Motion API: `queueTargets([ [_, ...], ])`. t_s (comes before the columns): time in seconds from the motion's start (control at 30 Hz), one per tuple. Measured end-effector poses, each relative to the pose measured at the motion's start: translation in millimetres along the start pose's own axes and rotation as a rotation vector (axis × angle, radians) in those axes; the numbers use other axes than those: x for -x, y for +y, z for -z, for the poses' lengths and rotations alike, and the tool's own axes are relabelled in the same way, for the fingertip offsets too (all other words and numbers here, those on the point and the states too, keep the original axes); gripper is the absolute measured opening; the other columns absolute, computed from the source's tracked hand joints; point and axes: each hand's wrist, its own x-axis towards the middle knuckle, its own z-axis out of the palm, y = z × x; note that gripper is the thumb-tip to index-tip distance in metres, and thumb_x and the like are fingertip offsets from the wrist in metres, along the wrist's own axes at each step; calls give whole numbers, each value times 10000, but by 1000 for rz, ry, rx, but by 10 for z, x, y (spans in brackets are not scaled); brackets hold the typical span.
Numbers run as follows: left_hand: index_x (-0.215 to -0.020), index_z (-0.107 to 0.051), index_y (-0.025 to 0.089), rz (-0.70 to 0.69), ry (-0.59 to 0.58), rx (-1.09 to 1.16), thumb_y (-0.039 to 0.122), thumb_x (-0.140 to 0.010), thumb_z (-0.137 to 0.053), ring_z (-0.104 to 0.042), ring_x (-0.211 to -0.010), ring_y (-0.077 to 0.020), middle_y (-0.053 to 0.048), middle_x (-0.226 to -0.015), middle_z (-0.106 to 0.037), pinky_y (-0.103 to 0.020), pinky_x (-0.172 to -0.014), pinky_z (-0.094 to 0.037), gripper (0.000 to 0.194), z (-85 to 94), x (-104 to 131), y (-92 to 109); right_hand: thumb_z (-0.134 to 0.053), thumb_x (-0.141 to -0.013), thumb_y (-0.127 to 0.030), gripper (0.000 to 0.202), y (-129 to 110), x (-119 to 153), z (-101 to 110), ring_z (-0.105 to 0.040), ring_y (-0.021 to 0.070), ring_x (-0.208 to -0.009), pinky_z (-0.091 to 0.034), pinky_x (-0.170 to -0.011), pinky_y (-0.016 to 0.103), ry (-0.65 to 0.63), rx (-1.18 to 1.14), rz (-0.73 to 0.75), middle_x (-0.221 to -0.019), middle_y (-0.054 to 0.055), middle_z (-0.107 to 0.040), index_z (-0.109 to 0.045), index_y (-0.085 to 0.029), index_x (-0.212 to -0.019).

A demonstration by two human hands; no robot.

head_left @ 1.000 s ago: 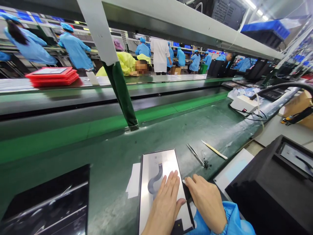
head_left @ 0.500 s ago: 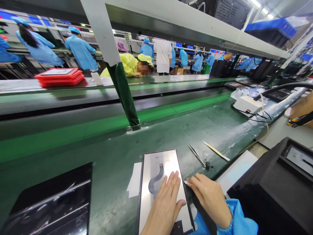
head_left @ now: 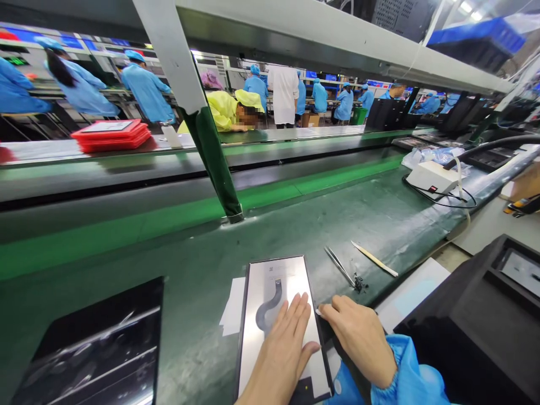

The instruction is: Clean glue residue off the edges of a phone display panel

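Note:
A tablet-sized display panel (head_left: 291, 275) lies on the green bench with its silvery back up. A grey ribbon cable (head_left: 265, 309) curves across that back. My left hand (head_left: 287, 343) rests flat on the panel, fingers stretched out, covering part of the cable's lower end. Beside the panel's right edge, my right hand (head_left: 358, 332) is closed, pinching a small white piece (head_left: 319, 311) against or very near that edge. The piece is mostly hidden by the fingers, so its kind is unclear. White paper (head_left: 233, 308) sticks out from under the panel's left side.
Tweezers (head_left: 338, 265), black scraps (head_left: 359, 283) and a pale pointed stick (head_left: 374, 259) lie beyond my right hand. A glossy black panel (head_left: 97, 343) is at left. A black box (head_left: 468, 315) stands at right. A green post (head_left: 215, 163) rises from the bench.
My right hand has shifted slightly left and up along the panel's right edge with the white piece. My left hand stays on the panel. The view has turned a little.

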Motion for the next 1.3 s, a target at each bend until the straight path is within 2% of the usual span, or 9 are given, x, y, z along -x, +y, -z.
queueTargets([
  [0.27, -1509, -302, 100, -107, -116, 74, 330, -1019, -509, -516, -1335, -299, -182, -1442, -538, -455, -1049, -515, 580, 341, -134, -70, -223, -1074, -422, 465, 160, -2, 76, -662, 126, -676, -399, -567, 232, -117, -359, -80, -807, -5, -627, -619, -245, -906],
  [0.47, -1515, -317, 204, -48, -320, 270, 306, -940, -660, -399, -1421, -269, -128, -1506, -476, -478, -1177, -349, 677, 606, -153, -109, -339, -1059, -391, 358, 270, -42, 118, -659, 126, -679, -445, -590, 226, -222, -493, 56, -882, 4, -649, -627, -242, -909],
  [0.7, -1371, -522, 228, 28, -530, 302, 267, -871, -742, -307, -1459, -344, -96, -1511, -478, -631, -1184, -215, 548, 921, -221, -147, -417, -1043, -320, 242, 271, -186, 173, -668, 133, -712, -451, -595, 214, -325, -609, 233, -885, -10, -693, -638, -268, -960],
  [0.77, -1408, -481, 223, 67, -518, 312, 323, -883, -728, -269, -1475, -337, -106, -1524, -459, -627, -1197, -173, 589, 963, -181, -73, -394, -1051, -338, 269, 259, -173, 167, -676, 137, -724, -451, -594, 217, -315, -615, 265, -900, 0, -697, -633, -263, -954],
  [0.87, -1535, -263, 161, 102, -450, 307, 450, -830, -765, -212, -1489, -352, -195, -1576, -335, -622, -1207, -121, 913, 944, -73, 93, -359, -1061, -355, 306, 220, -93, 134, -683, 140, -734, -452, -601, 218, -265, -614, 274, -873, 8, -687, -622, -248, -949],
  [0.93, -1569, -133, 145, 123, -424, 265, 350, -808, -811, -171, -1496, -366, -218, -1601, -255, -634, -1203, -101, 1040, 906, -4, 182, -346, -1065, -348, 310, 188, -41, 116, -677, 139, -725, -451, -607, 221, -239, -605, 283, -851, 5, -677, -618, -245, -958],
  [1.03, -1573, -138, 188, 161, -436, 213, 95, -781, -756, -100, -1512, -353, -159, -1630, -210, -643, -1202, -81, 1009, 880, 64, 204, -333, -1068, -339, 314, 144, -38, 112, -670, 139, -728, -444, -607, 224, -224, -591, 319, -851, 4, -672, -612, -244, -959],
  [1.1, -1563, -202, 218, 186, -463, 207, 20, -766, -684, -76, -1518, -338, -118, -1641, -194, -637, -1204, -77, 952, 897, 88, 153, -323, -1070, -335, 323, 114, -84, 113, -664, 135, -715, -439, -595, 225, -218, -579, 352, -847, 5, -666, -608, -240, -953],
  [1.3, -1547, -284, 266, 216, -480, 318, 39, -784, -574, -120, -1519, -295, -50, -1626, -254, -598, -1211, -95, 848, 1019, 101, -11, -281, -1076, -324, 381, 11, -219, 69, -656, 130, -664, -445, -556, 223, -147, -519, 489, -825, 19, -674, -623, -221, -943],
])
